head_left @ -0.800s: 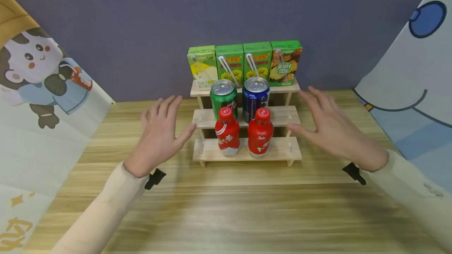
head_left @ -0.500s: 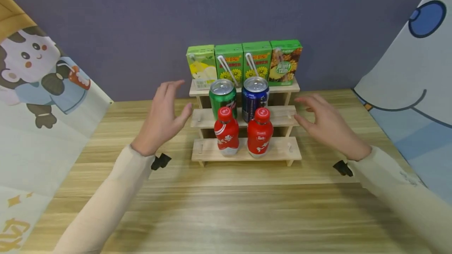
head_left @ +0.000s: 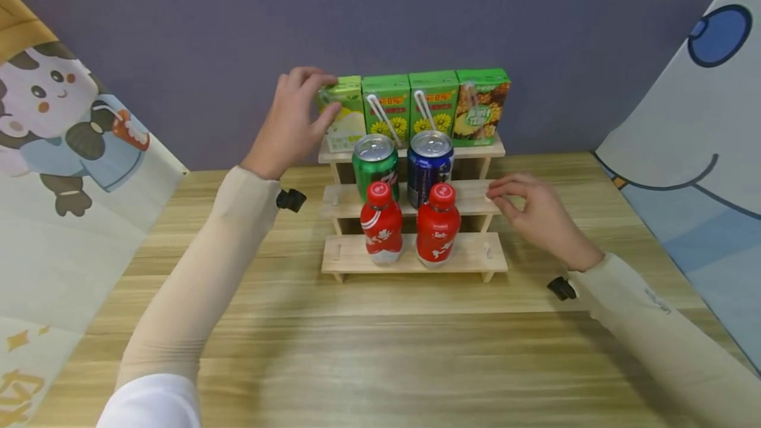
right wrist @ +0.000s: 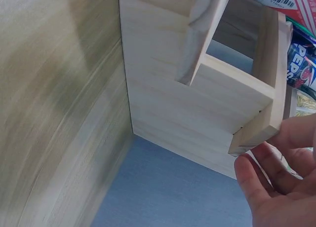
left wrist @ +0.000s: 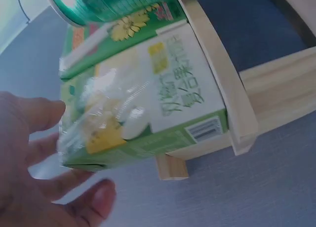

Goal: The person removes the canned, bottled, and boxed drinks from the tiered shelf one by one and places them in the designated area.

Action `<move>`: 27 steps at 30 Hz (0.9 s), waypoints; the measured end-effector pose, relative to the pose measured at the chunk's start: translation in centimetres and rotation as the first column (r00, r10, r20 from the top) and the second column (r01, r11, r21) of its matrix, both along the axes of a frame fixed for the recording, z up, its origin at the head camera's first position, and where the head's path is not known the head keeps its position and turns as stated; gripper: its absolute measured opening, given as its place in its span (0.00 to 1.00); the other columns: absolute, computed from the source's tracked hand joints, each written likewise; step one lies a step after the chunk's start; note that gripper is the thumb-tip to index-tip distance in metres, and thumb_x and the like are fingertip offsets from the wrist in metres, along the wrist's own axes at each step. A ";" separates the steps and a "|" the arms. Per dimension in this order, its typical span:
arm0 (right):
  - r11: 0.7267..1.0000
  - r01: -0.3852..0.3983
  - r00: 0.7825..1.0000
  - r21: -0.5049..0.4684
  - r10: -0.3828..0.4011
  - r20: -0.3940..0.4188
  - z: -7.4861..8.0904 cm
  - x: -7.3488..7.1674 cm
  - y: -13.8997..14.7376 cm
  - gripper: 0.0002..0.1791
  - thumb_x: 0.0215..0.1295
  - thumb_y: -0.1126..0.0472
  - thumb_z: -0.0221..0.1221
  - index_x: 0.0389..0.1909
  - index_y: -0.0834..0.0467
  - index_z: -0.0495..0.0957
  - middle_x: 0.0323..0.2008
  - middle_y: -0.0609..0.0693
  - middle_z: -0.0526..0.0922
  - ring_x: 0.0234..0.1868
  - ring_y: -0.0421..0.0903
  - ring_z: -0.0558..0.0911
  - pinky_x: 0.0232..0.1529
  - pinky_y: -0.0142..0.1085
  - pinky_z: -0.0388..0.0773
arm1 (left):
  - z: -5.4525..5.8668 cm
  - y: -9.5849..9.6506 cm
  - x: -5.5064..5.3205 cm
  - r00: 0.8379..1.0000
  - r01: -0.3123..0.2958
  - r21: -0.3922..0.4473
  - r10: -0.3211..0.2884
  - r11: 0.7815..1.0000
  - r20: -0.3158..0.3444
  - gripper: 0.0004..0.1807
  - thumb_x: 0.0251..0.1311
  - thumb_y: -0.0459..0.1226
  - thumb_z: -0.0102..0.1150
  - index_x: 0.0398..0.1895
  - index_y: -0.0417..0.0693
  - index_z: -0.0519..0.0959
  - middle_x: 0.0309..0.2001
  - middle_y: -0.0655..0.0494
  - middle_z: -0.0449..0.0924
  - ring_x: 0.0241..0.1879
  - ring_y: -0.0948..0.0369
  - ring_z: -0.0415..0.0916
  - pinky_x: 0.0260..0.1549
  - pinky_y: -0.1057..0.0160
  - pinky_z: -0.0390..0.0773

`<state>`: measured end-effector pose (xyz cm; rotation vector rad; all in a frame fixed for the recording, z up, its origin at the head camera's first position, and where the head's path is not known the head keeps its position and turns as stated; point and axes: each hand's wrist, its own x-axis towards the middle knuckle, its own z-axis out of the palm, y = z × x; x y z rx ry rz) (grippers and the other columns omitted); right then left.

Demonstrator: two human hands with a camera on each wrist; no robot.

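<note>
My left hand [head_left: 294, 121] is at the light green juice carton [head_left: 346, 125] on the left end of the top tier, thumb in front and fingers by its upper left side. In the left wrist view, the fingers [left wrist: 101, 200] are bent loosely around the carton's top end; firm contact cannot be made out. My right hand [head_left: 538, 216] pinches the right end of the middle board of the wooden tiered rack [head_left: 475, 198]. The right wrist view has the thumb and fingers [right wrist: 249, 180] at that board end [right wrist: 259, 131].
Three more green cartons [head_left: 436, 107] stand along the top tier. A green can [head_left: 374, 167] and a blue can [head_left: 429, 170] share the middle tier. Two red bottles [head_left: 383, 230] occupy the lowest one. A grey-blue wall [head_left: 404, 12] rises directly behind the rack.
My left hand has risen and moved forward from beside the rack to the left carton. The right hand has come inward to the middle board, its fingers drawing together. The drinks stay in place.
</note>
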<state>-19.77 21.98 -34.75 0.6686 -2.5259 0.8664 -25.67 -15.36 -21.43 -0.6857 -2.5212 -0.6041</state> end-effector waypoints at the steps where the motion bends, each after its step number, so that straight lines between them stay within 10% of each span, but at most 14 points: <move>1: 1.000 -0.004 1.000 -0.002 0.004 -0.002 0.0 0.0 -0.1 0.07 0.57 0.72 0.63 0.36 0.62 0.84 0.44 0.53 0.81 0.49 0.51 0.76 0.50 0.48 0.71 | 0.1 -0.1 -0.2 1.000 -0.004 0.006 0.004 1.000 0.011 0.21 0.68 0.43 0.50 0.61 0.45 0.71 0.61 0.50 0.65 0.57 0.54 0.60 0.52 0.55 0.66; 19: 0.999 -0.009 1.000 -0.033 0.009 0.002 0.4 -0.2 -0.1 0.07 0.59 0.72 0.62 0.38 0.63 0.84 0.45 0.53 0.80 0.49 0.52 0.75 0.51 0.50 0.70 | 1.1 -3.8 2.2 0.990 -0.128 0.150 0.135 0.980 -0.037 0.11 0.64 0.33 0.55 0.49 0.41 0.74 0.51 0.45 0.66 0.34 0.54 0.64 0.33 0.57 0.68; 27: 1.000 -0.010 1.000 -0.017 0.010 0.015 -0.3 0.1 0.1 0.07 0.59 0.72 0.62 0.38 0.63 0.84 0.44 0.54 0.81 0.49 0.52 0.75 0.50 0.49 0.70 | -1.1 -8.4 3.1 0.979 -0.204 0.124 0.199 0.971 0.051 0.12 0.64 0.32 0.55 0.49 0.39 0.74 0.50 0.42 0.66 0.35 0.51 0.65 0.34 0.54 0.66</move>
